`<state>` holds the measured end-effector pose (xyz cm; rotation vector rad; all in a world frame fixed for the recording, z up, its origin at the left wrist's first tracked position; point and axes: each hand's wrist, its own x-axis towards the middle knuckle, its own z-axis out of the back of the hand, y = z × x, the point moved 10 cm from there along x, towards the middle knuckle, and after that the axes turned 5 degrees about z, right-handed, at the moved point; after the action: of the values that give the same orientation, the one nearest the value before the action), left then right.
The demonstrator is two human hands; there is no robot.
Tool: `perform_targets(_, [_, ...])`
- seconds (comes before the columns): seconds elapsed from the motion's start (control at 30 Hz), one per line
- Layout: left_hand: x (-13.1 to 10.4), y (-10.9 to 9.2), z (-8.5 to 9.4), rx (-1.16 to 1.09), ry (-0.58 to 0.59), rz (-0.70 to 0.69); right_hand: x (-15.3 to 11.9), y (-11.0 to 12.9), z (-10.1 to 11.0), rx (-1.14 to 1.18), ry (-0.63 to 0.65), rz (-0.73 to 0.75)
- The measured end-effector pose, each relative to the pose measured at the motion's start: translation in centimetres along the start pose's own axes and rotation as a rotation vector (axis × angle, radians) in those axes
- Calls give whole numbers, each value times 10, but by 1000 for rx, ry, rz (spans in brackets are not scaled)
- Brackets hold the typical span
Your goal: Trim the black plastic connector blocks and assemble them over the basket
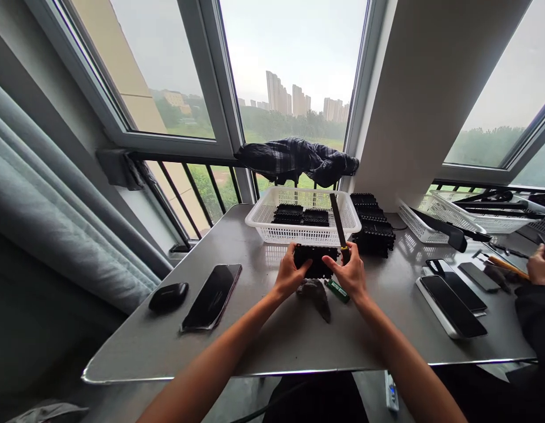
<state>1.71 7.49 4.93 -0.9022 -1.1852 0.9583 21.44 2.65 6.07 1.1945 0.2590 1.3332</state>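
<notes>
My left hand is closed on the left end of a flat black plastic part with notched edges, held above the table. My right hand has its thumb on the part's right side. In the same hand is what looks like a flat file, its long dark blade pointing up and its handle partly hidden by the fingers. Below the part lie a crumpled dark grey cloth and a green object with white lettering. Just beyond my hands stands a white plastic basket containing similar black parts.
Stacked black parts stand right of the basket. A phone and a black case lie at left, more phones at right. A co-worker's hand is at the right edge, near an orange-handled tool.
</notes>
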Motion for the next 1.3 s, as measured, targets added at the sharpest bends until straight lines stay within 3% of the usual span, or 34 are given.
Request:
perform_targets(0.13, [-2,1,-7,11,54,22,2,-8,4,12,-38,-34])
perform_targets(0.33, [7,3,5,-202,29,104,9,-11,3,254,-38,-33])
perform_targets(0.47, [9,5,6,-282,19,132,8,-13,-14,500,83,-103])
perform_targets(0.6, [9,8,8,-220,10,139,2,-7,-29,674,206,-150])
perform_targets(0.8, [9,14,22,-119,-96,170,-4,-2,-40,768,304,-181])
perform_targets(0.93, [9,16,13,-259,-39,185,-3,-9,-38,800,256,-224])
perform_targets(1.1, [12,34,14,-453,-105,261,-3,-14,-42,809,274,-260])
perform_targets(1.3, [13,40,5,-625,-61,320,-6,-15,-45,827,275,-292])
